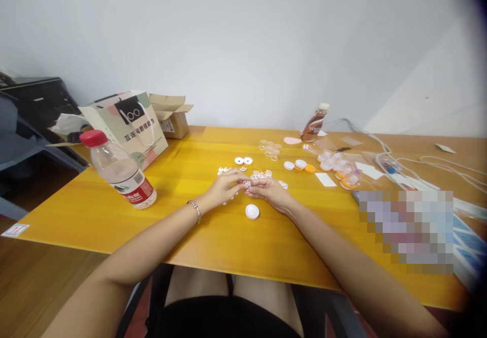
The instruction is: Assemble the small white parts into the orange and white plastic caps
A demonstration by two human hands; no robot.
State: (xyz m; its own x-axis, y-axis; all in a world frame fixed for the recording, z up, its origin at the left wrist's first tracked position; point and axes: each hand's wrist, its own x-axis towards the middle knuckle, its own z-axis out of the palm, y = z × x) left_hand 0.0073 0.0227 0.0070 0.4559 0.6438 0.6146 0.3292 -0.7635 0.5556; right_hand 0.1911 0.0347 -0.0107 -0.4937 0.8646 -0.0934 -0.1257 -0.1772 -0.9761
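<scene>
My left hand (225, 187) and my right hand (269, 192) meet over the middle of the table, their fingers pinched on a small white patterned piece (247, 184) between them. Just below the hands, a round white lid-like disc (252, 211) lies on the yellow table (213, 236). Behind the right hand's fingers are several patterned white pieces (262, 175). More small white pieces (223, 170) lie behind my left hand, partly hidden by it. Two white rings (243, 161) with dark centres sit side by side farther back.
At the left stand a red-capped water bottle (124, 173), a paper bag (133, 130) and a cardboard box (173, 117). Clear rings (271, 149), white and orange discs (300, 165), a brown bottle (315, 123), clear-and-orange cases (338, 165) and cables (437, 160) lie toward the back and right.
</scene>
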